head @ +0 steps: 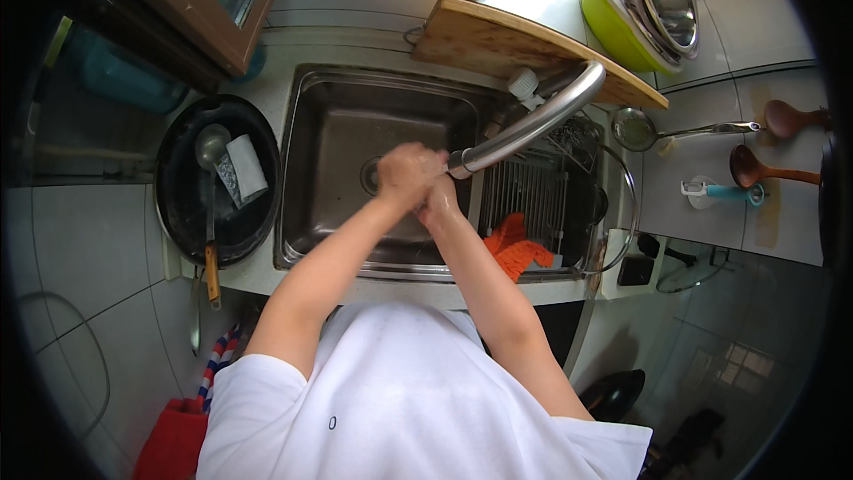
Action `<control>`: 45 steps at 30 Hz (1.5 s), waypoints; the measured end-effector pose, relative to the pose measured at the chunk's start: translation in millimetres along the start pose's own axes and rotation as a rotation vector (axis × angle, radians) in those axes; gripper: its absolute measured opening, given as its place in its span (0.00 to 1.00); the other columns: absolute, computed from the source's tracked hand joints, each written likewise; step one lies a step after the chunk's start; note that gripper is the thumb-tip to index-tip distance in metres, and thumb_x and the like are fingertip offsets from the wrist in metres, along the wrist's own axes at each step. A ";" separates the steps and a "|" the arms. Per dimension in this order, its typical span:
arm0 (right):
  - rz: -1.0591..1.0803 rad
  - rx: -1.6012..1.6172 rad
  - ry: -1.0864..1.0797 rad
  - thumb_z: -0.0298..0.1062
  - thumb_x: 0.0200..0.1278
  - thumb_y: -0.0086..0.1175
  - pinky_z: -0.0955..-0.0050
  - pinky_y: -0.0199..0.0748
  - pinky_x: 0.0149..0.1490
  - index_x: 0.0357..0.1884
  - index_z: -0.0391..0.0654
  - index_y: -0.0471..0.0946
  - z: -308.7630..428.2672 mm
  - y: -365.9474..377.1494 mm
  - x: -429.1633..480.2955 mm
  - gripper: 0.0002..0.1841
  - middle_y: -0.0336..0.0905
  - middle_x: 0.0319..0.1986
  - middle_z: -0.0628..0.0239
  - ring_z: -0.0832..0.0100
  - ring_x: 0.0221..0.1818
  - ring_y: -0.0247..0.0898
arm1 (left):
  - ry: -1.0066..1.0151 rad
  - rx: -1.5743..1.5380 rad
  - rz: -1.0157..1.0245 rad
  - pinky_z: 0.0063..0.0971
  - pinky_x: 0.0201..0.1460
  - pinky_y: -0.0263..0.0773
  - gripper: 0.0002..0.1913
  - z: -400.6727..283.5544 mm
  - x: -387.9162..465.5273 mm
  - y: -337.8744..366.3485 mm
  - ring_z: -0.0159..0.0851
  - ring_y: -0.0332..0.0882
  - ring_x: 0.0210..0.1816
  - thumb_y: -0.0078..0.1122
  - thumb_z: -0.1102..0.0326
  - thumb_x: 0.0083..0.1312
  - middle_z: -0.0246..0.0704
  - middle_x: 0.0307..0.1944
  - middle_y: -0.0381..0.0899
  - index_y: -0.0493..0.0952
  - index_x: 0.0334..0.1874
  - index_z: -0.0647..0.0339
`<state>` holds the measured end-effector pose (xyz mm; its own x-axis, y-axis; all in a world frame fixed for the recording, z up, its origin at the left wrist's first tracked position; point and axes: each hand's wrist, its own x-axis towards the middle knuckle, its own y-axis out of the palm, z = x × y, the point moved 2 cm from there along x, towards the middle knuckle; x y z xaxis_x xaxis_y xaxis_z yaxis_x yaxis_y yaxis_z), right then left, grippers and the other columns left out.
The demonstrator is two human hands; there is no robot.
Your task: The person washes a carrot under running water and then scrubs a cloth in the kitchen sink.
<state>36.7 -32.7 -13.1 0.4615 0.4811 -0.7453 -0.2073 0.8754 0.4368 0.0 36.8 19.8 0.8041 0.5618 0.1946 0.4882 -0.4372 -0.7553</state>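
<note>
My left hand (408,172) and my right hand (440,196) are pressed together under the spout of a curved metal faucet (543,123). Water runs over them, and both look wet and slightly blurred. Their fingers overlap, so whatever lies between the palms is hidden. Below them is the left basin of a stainless steel sink (333,127), its drain (371,175) partly covered by my left hand. Right of my right forearm, an orange cloth (520,250) lies at the front of a metal dish rack (520,197) in the right basin.
Left of the sink, a black wok (193,213) holds a metal ladle (213,147) and a white packet (246,165). A wooden cutting board (493,40) leans behind the faucet. Stacked bowls with a green basin (603,13) stand at back right. Utensils such as a wooden ladle (746,165) hang on the right wall.
</note>
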 end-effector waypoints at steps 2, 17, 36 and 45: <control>0.019 -0.108 -0.028 0.52 0.66 0.43 0.75 0.71 0.37 0.38 0.53 0.71 2.0 0.6 2.3 0.14 0.75 0.36 0.71 0.74 0.36 0.72 | -0.158 -0.095 -0.084 0.39 0.29 0.69 0.11 16.9 5.8 2.8 0.48 0.75 0.30 0.54 0.54 0.54 0.36 0.24 0.76 0.78 0.23 0.53; 0.243 -0.250 0.275 0.48 0.65 0.44 0.75 0.68 0.38 0.45 0.51 0.72 27.5 -44.3 -8.2 0.15 0.75 0.36 0.73 0.76 0.36 0.71 | -0.655 -1.033 0.132 0.26 0.39 0.68 0.20 36.2 -20.7 27.2 0.30 0.75 0.36 0.49 0.49 0.65 0.32 0.32 0.79 0.77 0.41 0.61; 0.027 -0.176 0.040 0.48 0.65 0.47 0.74 0.71 0.39 0.46 0.45 0.69 -0.2 -9.1 4.9 0.17 0.74 0.38 0.68 0.74 0.38 0.73 | -0.382 -0.206 0.103 0.39 0.31 0.68 0.20 2.6 0.7 -8.5 0.51 0.76 0.31 0.46 0.48 0.65 0.42 0.24 0.77 0.77 0.27 0.58; 0.408 0.192 0.263 0.55 0.65 0.45 0.56 0.66 0.56 0.50 0.49 0.68 16.4 -31.8 -6.7 0.22 0.70 0.47 0.63 0.62 0.51 0.68 | -0.095 -0.198 -0.020 0.38 0.48 0.66 0.12 -9.9 -41.0 7.2 0.44 0.73 0.44 0.57 0.61 0.57 0.37 0.37 0.78 0.76 0.42 0.56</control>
<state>54.3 -64.6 -13.7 0.1391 0.7985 -0.5857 -0.1515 0.6016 0.7843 -26.1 3.7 12.6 0.7625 0.6313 0.1418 0.5685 -0.5490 -0.6127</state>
